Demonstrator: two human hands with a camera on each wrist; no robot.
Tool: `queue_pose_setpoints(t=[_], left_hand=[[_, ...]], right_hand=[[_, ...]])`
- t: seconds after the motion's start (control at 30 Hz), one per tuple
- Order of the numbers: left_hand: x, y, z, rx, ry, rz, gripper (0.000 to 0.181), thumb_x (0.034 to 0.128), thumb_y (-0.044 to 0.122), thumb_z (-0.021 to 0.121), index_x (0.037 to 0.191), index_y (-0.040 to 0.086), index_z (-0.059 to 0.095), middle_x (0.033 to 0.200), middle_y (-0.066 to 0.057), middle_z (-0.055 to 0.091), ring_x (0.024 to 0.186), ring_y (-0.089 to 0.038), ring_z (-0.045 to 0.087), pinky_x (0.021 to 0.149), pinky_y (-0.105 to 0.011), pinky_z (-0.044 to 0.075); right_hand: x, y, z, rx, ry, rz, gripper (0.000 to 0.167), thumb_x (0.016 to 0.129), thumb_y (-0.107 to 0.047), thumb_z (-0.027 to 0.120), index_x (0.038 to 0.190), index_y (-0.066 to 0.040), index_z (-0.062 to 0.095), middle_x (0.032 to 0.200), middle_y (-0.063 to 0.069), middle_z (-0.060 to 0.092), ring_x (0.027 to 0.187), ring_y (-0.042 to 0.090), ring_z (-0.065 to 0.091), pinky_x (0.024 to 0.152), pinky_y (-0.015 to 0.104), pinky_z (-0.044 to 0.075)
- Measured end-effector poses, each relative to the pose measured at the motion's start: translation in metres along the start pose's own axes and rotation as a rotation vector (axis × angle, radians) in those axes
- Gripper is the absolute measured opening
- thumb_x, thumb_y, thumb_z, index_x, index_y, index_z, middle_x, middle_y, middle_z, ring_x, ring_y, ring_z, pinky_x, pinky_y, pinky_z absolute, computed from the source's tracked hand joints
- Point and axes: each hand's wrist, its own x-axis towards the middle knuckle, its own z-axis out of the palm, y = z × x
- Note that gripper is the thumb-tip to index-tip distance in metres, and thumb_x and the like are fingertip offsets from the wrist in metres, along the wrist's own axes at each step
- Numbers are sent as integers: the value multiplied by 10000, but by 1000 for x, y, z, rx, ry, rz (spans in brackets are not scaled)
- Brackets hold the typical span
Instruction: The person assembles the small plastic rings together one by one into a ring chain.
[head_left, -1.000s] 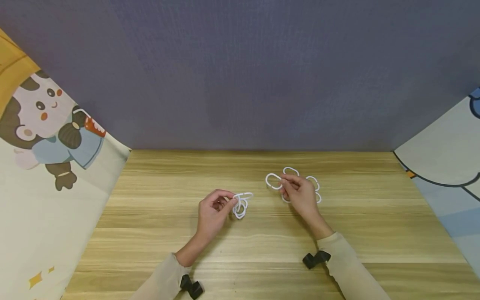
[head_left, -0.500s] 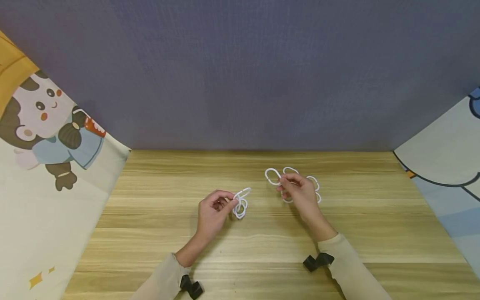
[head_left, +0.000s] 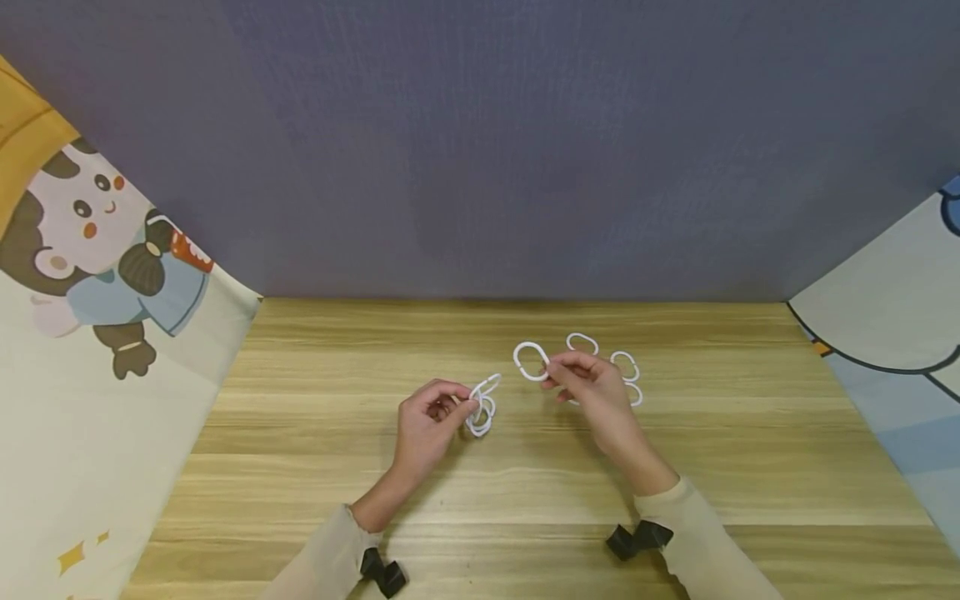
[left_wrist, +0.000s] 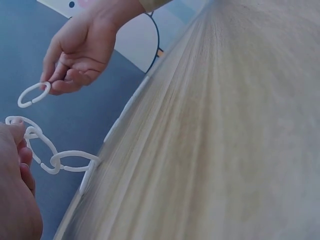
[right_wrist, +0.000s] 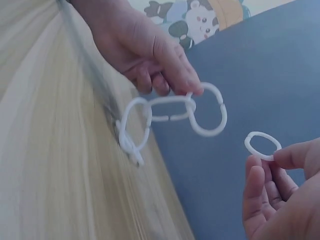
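Between thumb and index finger my left hand [head_left: 429,425] pinches the top link of a chain of white oval plastic rings [head_left: 481,417]. In the right wrist view the chain [right_wrist: 170,101] hangs down, its lower end reaching the table, and small gaps show in the rings. My right hand [head_left: 600,396] pinches a single white oval ring [head_left: 531,362] by its edge, raised to the right of the chain and apart from it. In the left wrist view this loose ring [left_wrist: 34,95] also has a narrow gap in its side.
Several more white rings [head_left: 625,367] lie on the wooden table [head_left: 480,517] beyond and beside my right hand, one partly covered by it. A grey-blue panel [head_left: 480,167] rises behind the table. Walls with cartoon prints [head_left: 112,233] flank both sides.
My right hand has moved a little left with its ring, closer to the chain. The chain's top link has tilted more upright in my left hand, which otherwise stays in place.
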Motion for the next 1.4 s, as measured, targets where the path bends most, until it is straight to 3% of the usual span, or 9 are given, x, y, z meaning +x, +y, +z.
queue_pose_setpoints(t=[0.4, 0.73, 0.97, 1.2, 1.4], left_hand=[[-1, 0, 2, 25, -26, 39, 133, 875, -57, 904, 935, 24, 817, 862, -145, 742, 677, -50, 564, 572, -153, 460], [-1, 1, 3, 71, -67, 65, 156, 864, -27, 928, 926, 73, 826, 866, -81, 751, 652, -54, 557, 549, -181, 462], [-2, -1, 2, 84, -60, 92, 167, 853, -33, 933, 919, 75, 825, 856, -88, 749, 652, -51, 554, 543, -185, 461], [-1, 0, 1, 69, -34, 47, 139, 881, -38, 906, 942, 43, 811, 850, -117, 729, 686, -53, 569, 570, -155, 459], [-1, 2, 1, 52, -15, 15, 122, 908, -42, 880, 977, 24, 804, 859, -130, 718, 706, -61, 589, 583, -156, 476]], right_hand=[[-16, -1, 19, -32, -74, 9, 190, 1050, 2, 715, 1138, 169, 693, 945, 26, 788, 853, 114, 736, 681, 242, 578], [-20, 3, 24, -147, -82, -13, 130, 1033, -21, 750, 1099, 90, 742, 954, 111, 788, 882, 223, 758, 689, 282, 601], [-18, 5, 25, -189, -117, -45, 134, 1021, -28, 768, 1075, 94, 749, 956, 193, 776, 824, 203, 732, 660, 279, 591], [-16, 8, 22, -198, -94, -81, 89, 1051, 14, 703, 1089, 94, 706, 1020, 233, 802, 858, 260, 796, 628, 301, 606], [-12, 5, 18, -239, -59, -72, 94, 1063, 18, 677, 1108, 97, 701, 962, 223, 784, 818, 324, 792, 623, 307, 609]])
